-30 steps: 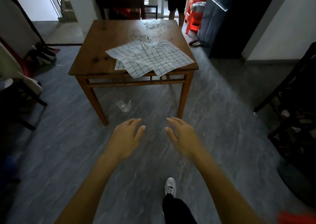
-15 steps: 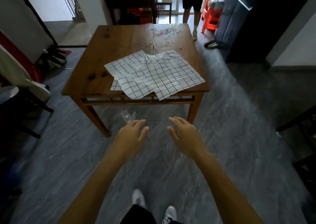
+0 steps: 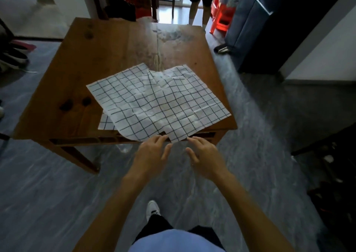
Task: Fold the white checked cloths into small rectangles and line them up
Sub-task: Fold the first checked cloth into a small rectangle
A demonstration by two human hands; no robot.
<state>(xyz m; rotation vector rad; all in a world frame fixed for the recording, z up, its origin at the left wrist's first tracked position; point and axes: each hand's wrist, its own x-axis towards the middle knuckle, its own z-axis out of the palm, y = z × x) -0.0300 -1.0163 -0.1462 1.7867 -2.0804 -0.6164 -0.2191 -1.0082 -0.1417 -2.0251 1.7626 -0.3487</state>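
Note:
Overlapping white checked cloths (image 3: 158,103) lie unfolded and wrinkled on the near right part of a wooden table (image 3: 81,69), their front corners hanging over the near edge. A smaller piece of checked cloth (image 3: 105,122) peeks out underneath at the left. My left hand (image 3: 152,153) is stretched forward with relaxed fingers, its fingertips at the hanging cloth corner. My right hand (image 3: 202,153) reaches beside it, fingers spread, just below the cloth's front edge. Neither hand holds anything.
A person's legs (image 3: 198,3) stand beyond the table's far edge, near red plastic stools (image 3: 219,17) and a dark cabinet (image 3: 256,26). Shoes (image 3: 13,55) lie on the grey floor at the left. A dark chair (image 3: 327,155) stands at the right.
I have walked up to the table, which now fills the view. Both hands moved forward from mid-air over the floor to the cloths' front edge.

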